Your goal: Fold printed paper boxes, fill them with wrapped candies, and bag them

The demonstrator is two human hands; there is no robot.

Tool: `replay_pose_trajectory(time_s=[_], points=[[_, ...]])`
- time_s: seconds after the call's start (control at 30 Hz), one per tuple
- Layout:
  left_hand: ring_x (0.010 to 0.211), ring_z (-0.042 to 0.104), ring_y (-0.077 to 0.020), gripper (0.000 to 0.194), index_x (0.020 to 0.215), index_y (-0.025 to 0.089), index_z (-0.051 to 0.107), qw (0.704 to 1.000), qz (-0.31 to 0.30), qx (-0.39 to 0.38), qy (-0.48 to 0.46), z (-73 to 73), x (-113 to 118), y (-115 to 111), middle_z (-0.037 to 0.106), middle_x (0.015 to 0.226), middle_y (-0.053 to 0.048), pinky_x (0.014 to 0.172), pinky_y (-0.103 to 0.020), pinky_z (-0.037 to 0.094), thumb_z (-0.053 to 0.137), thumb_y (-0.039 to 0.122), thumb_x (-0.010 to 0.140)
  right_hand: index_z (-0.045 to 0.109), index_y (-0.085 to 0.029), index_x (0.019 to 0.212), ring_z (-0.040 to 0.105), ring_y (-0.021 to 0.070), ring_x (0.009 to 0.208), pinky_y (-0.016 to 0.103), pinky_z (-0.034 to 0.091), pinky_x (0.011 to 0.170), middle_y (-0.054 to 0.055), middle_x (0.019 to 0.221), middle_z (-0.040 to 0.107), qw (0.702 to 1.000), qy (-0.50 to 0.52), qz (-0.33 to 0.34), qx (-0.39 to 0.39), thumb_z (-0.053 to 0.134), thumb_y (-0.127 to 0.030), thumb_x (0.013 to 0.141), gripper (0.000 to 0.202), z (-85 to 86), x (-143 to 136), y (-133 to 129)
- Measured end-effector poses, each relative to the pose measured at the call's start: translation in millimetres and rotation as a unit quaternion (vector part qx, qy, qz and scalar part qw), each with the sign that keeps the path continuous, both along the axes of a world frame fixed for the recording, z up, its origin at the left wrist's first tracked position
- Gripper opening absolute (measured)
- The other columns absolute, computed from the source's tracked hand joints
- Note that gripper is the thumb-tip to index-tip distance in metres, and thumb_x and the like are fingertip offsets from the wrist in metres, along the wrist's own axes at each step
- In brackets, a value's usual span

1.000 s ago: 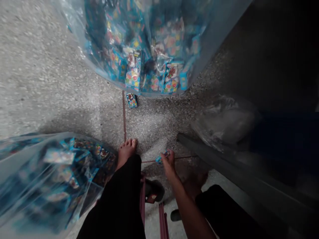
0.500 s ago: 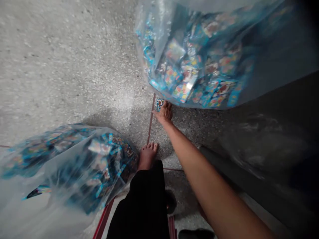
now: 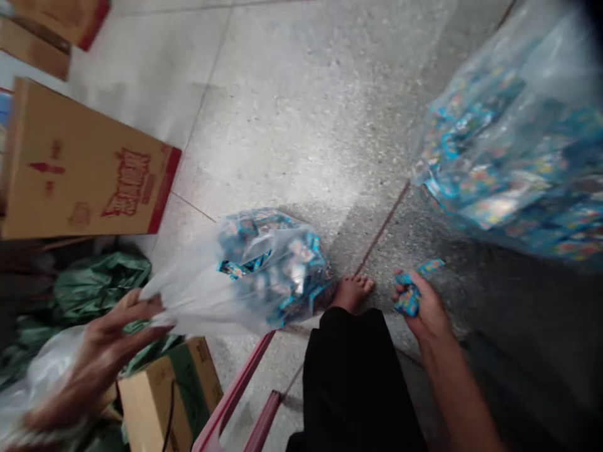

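Note:
At the lower left, my left hand [image 3: 125, 329] pinches the mouth of a clear plastic bag [image 3: 193, 289], pulling it out to the left. Blue printed packets [image 3: 301, 270] fill the bag's far end, and one packet [image 3: 245, 265] shows apart from the rest. On the right, my right hand [image 3: 424, 301] is closed around a few small blue packets [image 3: 407, 294] above the floor. A second, larger clear bag of blue packets [image 3: 513, 169] lies at the upper right.
Brown cartons [image 3: 80, 163] stand on the left. A smaller box with a green band [image 3: 164, 389] and green sacks [image 3: 101, 282] lie lower left. Pink-red stool legs [image 3: 240, 389] are beside my bare foot [image 3: 353, 292] on the speckled floor [image 3: 301, 113].
The view has swung left. My right hand has lifted off the floor with packets in it. My left hand has come into view, holding the smaller bag's mouth.

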State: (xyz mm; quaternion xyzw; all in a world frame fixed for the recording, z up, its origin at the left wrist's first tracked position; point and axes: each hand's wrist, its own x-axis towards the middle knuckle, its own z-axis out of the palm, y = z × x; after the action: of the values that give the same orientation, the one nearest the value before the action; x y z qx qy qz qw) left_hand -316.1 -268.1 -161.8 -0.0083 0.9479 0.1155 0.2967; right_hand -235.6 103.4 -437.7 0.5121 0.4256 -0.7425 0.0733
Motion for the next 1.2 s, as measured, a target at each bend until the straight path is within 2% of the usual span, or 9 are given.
replay_pose_trajectory(time_s=[0.03, 0.1, 0.3, 0.47, 0.6, 0.73, 0.83, 0.93, 1.2], points=[[0.098, 0.059, -0.0270, 0.034, 0.075, 0.040, 0.073, 0.990, 0.058, 0.021, 0.129, 22.7, 3.7, -20.4, 0.063, 0.090, 0.000, 0.090, -0.045, 0.052, 0.065, 0.072, 0.072, 0.058, -0.020, 0.085, 0.051, 0.0075, 0.052, 0.020, 0.046, 0.044, -0.001, 0.084, 0.066, 0.998, 0.006, -0.045, -0.046, 0.076, -0.048, 0.057, 0.044, 25.0, 5.5, 0.0], [0.100, 0.058, -0.0265, 0.035, 0.068, 0.034, 0.073, 0.983, 0.087, 0.061, 0.152, 39.9, 11.1, -44.2, 0.057, 0.093, -0.001, 0.092, -0.043, 0.051, 0.077, 0.068, 0.061, 0.061, -0.021, 0.090, 0.056, 0.0080, 0.057, 0.020, 0.050, 0.046, 0.000, 0.093, 0.069, 0.992, 0.025, -0.088, -0.092, 0.081, -0.042, 0.057, 0.044, 79.2, 6.3, 1.3], [0.105, 0.052, -0.0267, 0.036, 0.074, 0.027, 0.079, 0.981, -0.031, 0.133, 0.136, 22.1, 24.4, -43.5, 0.056, 0.104, -0.008, 0.097, -0.044, 0.043, 0.075, 0.062, 0.073, 0.066, -0.023, 0.094, 0.059, 0.0092, 0.066, 0.019, 0.053, 0.052, 0.002, 0.104, 0.069, 0.992, 0.124, -0.030, -0.008, 0.086, -0.035, 0.058, 0.044, 247.6, -48.4, -29.2], [0.114, 0.047, -0.0291, 0.027, 0.085, 0.029, 0.081, 0.981, -0.054, 0.140, 0.125, 29.9, 46.4, -51.1, 0.052, 0.118, -0.009, 0.101, -0.047, 0.040, 0.079, 0.054, 0.074, 0.058, -0.026, 0.104, 0.056, 0.0092, 0.069, 0.021, 0.050, 0.059, -0.001, 0.105, 0.066, 0.935, 0.317, 0.150, 0.061, 0.080, -0.039, 0.071, 0.042, 322.6, -98.1, -125.1], [0.121, 0.044, -0.0337, 0.023, 0.086, 0.029, 0.082, 0.983, -0.045, 0.143, 0.103, 36.1, 57.2, -56.7, 0.050, 0.130, -0.008, 0.105, -0.053, 0.035, 0.082, 0.048, 0.072, 0.048, -0.025, 0.115, 0.058, 0.0139, 0.083, 0.030, 0.052, 0.079, 0.000, 0.103, 0.063, 0.866, 0.433, 0.220, 0.118, 0.071, -0.043, 0.079, 0.047, 310.2, -104.4, -229.2], [0.123, 0.043, -0.0348, 0.020, 0.084, 0.027, 0.082, 0.982, -0.042, 0.148, 0.109, 41.1, 55.5, -63.3, 0.051, 0.129, -0.009, 0.104, -0.053, 0.035, 0.082, 0.045, 0.074, 0.050, -0.021, 0.110, 0.061, 0.0214, 0.093, 0.039, 0.051, 0.091, 0.004, 0.100, 0.065, 0.847, 0.320, 0.385, 0.179, 0.073, -0.041, 0.071, 0.049, 261.9, -79.0, -288.6], [0.122, 0.044, -0.0338, 0.020, 0.084, 0.027, 0.082, 0.981, -0.055, 0.151, 0.109, 42.2, 53.6, -69.5, 0.052, 0.129, -0.009, 0.105, -0.053, 0.033, 0.082, 0.043, 0.073, 0.052, -0.019, 0.118, 0.056, 0.0308, 0.118, 0.049, 0.043, 0.104, 0.012, 0.123, 0.063, 0.841, 0.291, 0.410, 0.199, 0.082, -0.038, 0.056, 0.071, 234.3, -66.0, -280.8], [0.117, 0.048, -0.0318, 0.020, 0.084, 0.026, 0.080, 0.978, -0.057, 0.168, 0.105, 42.3, 52.8, -74.7, 0.059, 0.120, -0.009, 0.105, -0.051, 0.033, 0.079, 0.043, 0.075, 0.049, -0.021, 0.129, 0.057, 0.0274, 0.122, 0.044, 0.045, 0.103, 0.013, 0.138, 0.057, 0.884, 0.276, 0.336, 0.171, 0.076, -0.042, 0.065, 0.073, 229.6, -64.1, -247.2], [0.072, 0.054, -0.0180, 0.040, 0.063, 0.019, 0.056, 0.929, 0.170, 0.329, 0.020, 40.4, 16.4, -89.1, 0.057, 0.066, 0.000, 0.071, -0.028, 0.041, 0.057, 0.054, 0.083, 0.070, -0.019, 0.096, 0.065, 0.0188, 0.065, 0.030, 0.053, 0.061, 0.003, 0.079, 0.073, 0.953, 0.176, 0.203, 0.141, 0.067, -0.045, 0.069, 0.037, 249.7, -16.6, -210.4]])
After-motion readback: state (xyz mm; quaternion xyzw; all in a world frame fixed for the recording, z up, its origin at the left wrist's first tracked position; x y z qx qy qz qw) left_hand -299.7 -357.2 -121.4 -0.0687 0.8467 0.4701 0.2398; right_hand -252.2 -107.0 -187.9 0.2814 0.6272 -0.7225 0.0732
